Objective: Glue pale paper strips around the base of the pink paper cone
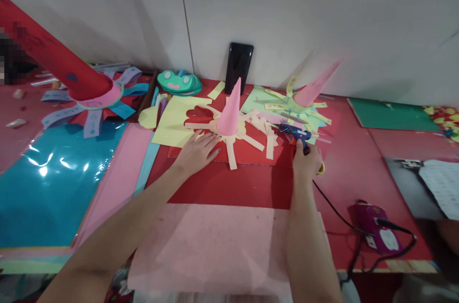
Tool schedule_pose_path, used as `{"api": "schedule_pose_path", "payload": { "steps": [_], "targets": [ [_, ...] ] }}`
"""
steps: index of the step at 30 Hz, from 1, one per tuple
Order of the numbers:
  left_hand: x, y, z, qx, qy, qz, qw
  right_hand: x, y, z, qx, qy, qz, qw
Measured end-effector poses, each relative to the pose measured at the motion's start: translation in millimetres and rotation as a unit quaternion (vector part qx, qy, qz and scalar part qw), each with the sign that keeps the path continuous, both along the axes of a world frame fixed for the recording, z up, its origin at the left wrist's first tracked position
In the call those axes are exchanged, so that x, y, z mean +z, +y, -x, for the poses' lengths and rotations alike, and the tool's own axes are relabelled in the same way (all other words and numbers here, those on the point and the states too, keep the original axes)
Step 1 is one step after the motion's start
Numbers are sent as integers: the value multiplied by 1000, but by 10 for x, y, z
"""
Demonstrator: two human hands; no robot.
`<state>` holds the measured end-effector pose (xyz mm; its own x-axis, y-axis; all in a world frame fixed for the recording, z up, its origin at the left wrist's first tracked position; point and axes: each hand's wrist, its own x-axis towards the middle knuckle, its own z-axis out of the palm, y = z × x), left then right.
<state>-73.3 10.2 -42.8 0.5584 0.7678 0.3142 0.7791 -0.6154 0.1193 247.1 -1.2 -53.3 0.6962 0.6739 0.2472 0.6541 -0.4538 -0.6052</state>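
Note:
A pink paper cone (pixel 230 114) stands upright on a scalloped base with cream paper strips (pixel 255 142) spreading from it. My left hand (pixel 198 151) rests flat at the front left of the cone's base, its fingers stretched out and touching the paper there. In my right hand (pixel 307 159) is a blue glue gun (pixel 296 132), gripped by its handle, with its nozzle pointing left at a pile of loose cream strips (pixel 263 126). Red paper (pixel 229 181) lies beneath the cone. Behind the gun leans a second pink cone (pixel 321 84) with yellow strips.
A black phone (pixel 239 66) leans on the wall. At left are green frog-face cutouts (pixel 180 84), a red paper tube (pixel 53 47) and shiny blue sheets (pixel 68 183). A black cord (pixel 328 201) runs to a purple power box (pixel 378 227). A green board (pixel 390 114) lies at right.

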Motion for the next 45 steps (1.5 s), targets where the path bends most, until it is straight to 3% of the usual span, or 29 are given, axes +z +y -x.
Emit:
{"api": "schedule_pose_path", "payload": {
  "steps": [14, 21, 26, 33, 38, 45],
  "targets": [
    [187, -37, -76, 21, 37, 65, 997, -42, 4, -5, -9, -21, -21, 1000],
    [176, -83, -112, 25, 75, 70, 994, 124, -44, 150, -62, -69, -128, 987],
    [171, -86, -117, 25, 95, 77, 992, 172, -68, 305, -6, -83, -133, 988],
    [149, -69, -95, 16, 87, 60, 994, 115, -85, 663, 163, -29, -108, 980],
    [80, -38, -53, 7, 56, 24, 998, 108, -96, 853, 203, 15, -54, 978],
    [20, 46, -16, 31, -7, -21, 999, 168, -111, 841, 207, 48, 20, 977]
  ]
}}
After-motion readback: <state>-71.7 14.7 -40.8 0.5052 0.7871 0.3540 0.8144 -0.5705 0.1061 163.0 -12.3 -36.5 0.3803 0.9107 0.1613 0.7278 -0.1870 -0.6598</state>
